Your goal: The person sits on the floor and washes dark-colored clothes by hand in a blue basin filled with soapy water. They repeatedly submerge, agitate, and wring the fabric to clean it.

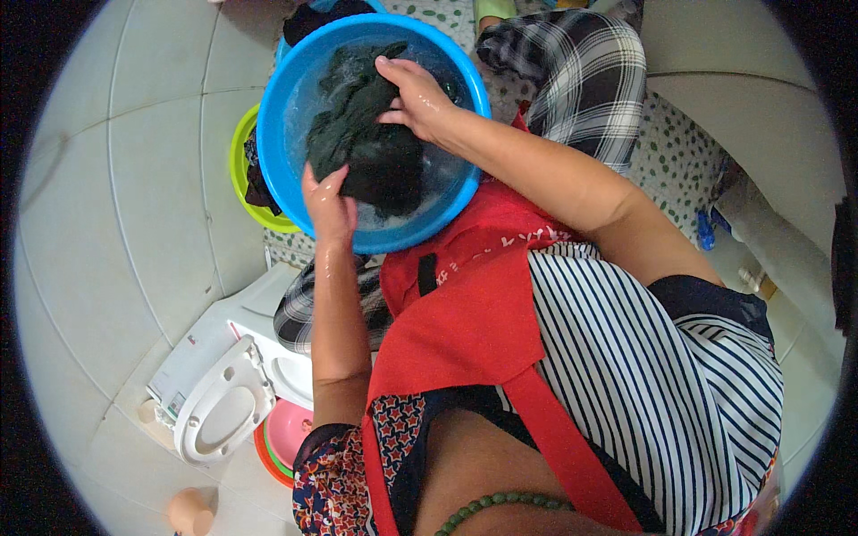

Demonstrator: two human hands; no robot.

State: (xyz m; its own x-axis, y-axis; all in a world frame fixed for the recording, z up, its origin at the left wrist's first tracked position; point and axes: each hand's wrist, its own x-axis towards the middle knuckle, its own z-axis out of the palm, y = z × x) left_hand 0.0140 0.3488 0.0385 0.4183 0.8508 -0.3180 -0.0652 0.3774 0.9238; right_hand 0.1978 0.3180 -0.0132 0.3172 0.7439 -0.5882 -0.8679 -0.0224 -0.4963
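A dark, soaked cloth garment [365,144] lies bunched in sudsy water inside a blue plastic basin [479,87]. My left hand [330,204] grips the garment's lower left part near the basin's near rim. At its upper right side, my right hand [419,97] has hold of the same cloth, thumb on top and some fingers tucked against the fabric. Both hands are wet. Part of the garment is under the water, and I cannot tell what kind of garment it is.
A lime-green basin [240,191] with dark clothes stands left of the blue one; another blue basin [281,50] with black cloth is behind. A white toilet [224,402], stacked pink, green and red basins [288,429] and a tiled wall [157,154] are at left.
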